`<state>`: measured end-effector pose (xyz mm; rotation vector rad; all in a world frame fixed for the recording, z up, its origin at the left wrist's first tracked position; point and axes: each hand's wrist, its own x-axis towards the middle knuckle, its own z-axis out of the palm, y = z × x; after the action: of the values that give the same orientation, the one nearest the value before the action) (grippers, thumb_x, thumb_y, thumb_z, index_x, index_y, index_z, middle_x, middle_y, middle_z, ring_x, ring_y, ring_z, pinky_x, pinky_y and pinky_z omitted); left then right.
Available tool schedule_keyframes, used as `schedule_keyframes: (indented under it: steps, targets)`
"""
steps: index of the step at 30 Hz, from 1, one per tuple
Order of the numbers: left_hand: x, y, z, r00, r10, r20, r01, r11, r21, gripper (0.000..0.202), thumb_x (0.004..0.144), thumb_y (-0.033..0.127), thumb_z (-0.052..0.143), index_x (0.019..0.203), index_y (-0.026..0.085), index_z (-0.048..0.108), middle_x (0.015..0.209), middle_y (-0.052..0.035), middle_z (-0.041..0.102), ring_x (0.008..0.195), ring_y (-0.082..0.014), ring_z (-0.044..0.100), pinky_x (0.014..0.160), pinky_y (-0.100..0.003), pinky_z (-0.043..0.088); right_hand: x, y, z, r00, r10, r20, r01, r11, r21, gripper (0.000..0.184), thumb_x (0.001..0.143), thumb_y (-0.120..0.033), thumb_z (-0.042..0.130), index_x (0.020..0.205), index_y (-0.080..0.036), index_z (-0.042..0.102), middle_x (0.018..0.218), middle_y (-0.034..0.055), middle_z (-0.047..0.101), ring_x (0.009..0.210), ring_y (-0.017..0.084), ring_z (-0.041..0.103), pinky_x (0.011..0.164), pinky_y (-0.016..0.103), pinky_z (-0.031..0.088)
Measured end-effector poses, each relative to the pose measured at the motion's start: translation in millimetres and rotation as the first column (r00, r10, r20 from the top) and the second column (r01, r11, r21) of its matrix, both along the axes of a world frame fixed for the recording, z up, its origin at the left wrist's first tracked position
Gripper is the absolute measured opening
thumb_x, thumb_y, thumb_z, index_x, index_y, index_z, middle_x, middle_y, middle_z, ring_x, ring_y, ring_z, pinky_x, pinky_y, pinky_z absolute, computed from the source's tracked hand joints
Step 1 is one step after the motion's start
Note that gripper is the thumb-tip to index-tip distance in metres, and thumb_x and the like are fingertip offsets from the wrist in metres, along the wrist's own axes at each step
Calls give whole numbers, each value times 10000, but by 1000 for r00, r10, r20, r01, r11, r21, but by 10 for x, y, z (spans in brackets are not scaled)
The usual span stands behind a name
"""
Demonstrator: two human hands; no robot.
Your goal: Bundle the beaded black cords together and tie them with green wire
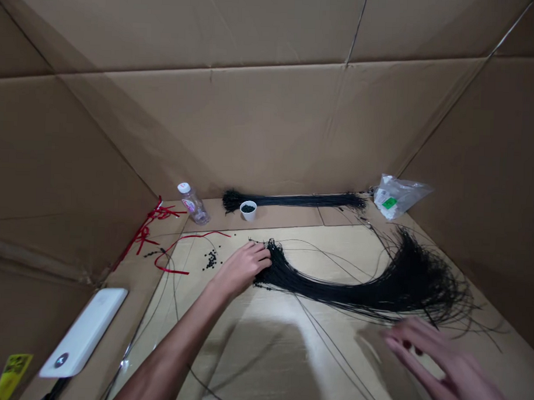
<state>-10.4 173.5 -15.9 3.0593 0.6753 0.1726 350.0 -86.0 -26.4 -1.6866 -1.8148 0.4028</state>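
Observation:
A thick bundle of thin black cords (342, 291) curves across the board, with a knotted, beaded-looking end at the left and loose strands fanning out at the right. My left hand (246, 264) is closed on the left end of this bundle, its fingers curled over the cords. Lower right, my right hand (440, 360) hovers just in front of the fanned end, blurred by motion. Its thumb and fingertips come together in a pinch; anything thin between them cannot be made out. Small black beads (210, 259) lie scattered left of my left hand.
A second black cord bundle (297, 200) lies along the back, behind a white cup (248, 211) of black bits. Around stand a clear bottle (194, 204), red ribbon (172, 271), a plastic bag (396, 198) and a white device (85, 332). Cardboard walls (269, 124) enclose the board.

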Motion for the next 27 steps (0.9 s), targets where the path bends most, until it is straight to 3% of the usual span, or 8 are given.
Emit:
schedule_keyframes:
  steps: [4, 6, 9, 12, 15, 20, 23, 27]
  targets:
    - [-39, -13, 53, 1000, 19, -4, -19, 1000, 21, 197, 1042, 93, 558, 1083, 176, 732, 1101, -76, 746, 1042, -255, 604, 887, -408, 410, -709, 758, 348, 966, 61, -252, -72, 997, -34, 215, 1126, -367, 508, 1025, -286, 680, 1063, 48, 719, 1006, 245, 692, 838, 354, 573]
    - [-46, -8, 43, 1000, 17, -10, -17, 999, 30, 186, 1055, 119, 563, 1121, 171, 729, 1102, -78, 746, 1045, -255, 608, 888, -411, 409, -1011, 1066, 322, 955, 146, -259, -157, 987, -22, 197, 1125, -326, 503, 1036, -256, 664, 1065, 60, 694, 1015, 255, 658, 885, 387, 533]
    - [-21, 24, -20, 1000, 2, -26, -1, 999, 42, 224, 1045, 126, 601, 1233, 168, 715, 1103, -76, 749, 1057, -252, 619, 897, -407, 414, -1266, 1351, 122, 969, 172, -180, -181, 983, -35, 176, 1102, -253, 522, 993, -230, 658, 1012, 64, 675, 976, 271, 625, 875, 415, 495]
    - [4, 66, -73, 999, -14, -37, 16, 999, 50, 190, 1023, 126, 642, 1186, 160, 731, 1039, -68, 744, 1040, -258, 621, 887, -406, 418, -1330, 1432, -59, 972, 152, -177, -163, 986, -48, 187, 1089, -226, 531, 937, -230, 641, 972, 55, 666, 954, 272, 612, 848, 410, 477]
    - [-11, 78, -42, 999, -22, -28, 23, 998, 55, 109, 1007, 128, 669, 1083, 153, 744, 997, -76, 730, 1021, -273, 615, 871, -415, 417, -1333, 1394, -111, 973, 125, -195, -135, 990, -41, 207, 1098, -234, 517, 926, -231, 632, 959, 56, 657, 961, 276, 598, 856, 423, 470]
    - [-89, -46, 209, 1000, -13, 18, 12, 999, 44, 155, 1017, 113, 651, 1136, 160, 739, 981, -74, 715, 995, -263, 610, 842, -398, 428, -1418, 1358, 21, 966, 130, -222, -121, 991, 53, 128, 1109, -276, 547, 1166, -231, 653, 1150, 96, 666, 1135, 301, 566, 991, 469, 469]
    - [-132, -196, 398, 999, -3, 46, 1, 1000, 27, 163, 1034, 140, 643, 1153, 174, 748, 987, -60, 717, 972, -241, 620, 822, -381, 451, -1494, 1405, 112, 957, 231, -174, -227, 973, 41, 273, 1087, -302, 622, 1349, -224, 611, 1269, 111, 657, 1222, 310, 545, 1063, 486, 452]
    - [-191, -410, 578, 986, 35, 163, -21, 996, -86, 182, 1061, 192, 614, 1151, 196, 772, 979, -59, 731, 926, -226, 631, 802, -367, 479, -1564, 1439, 150, 928, 330, -175, -344, 937, -61, 137, 1120, -280, 552, 1126, -221, 676, 1082, 66, 690, 1061, 272, 613, 965, 424, 480]
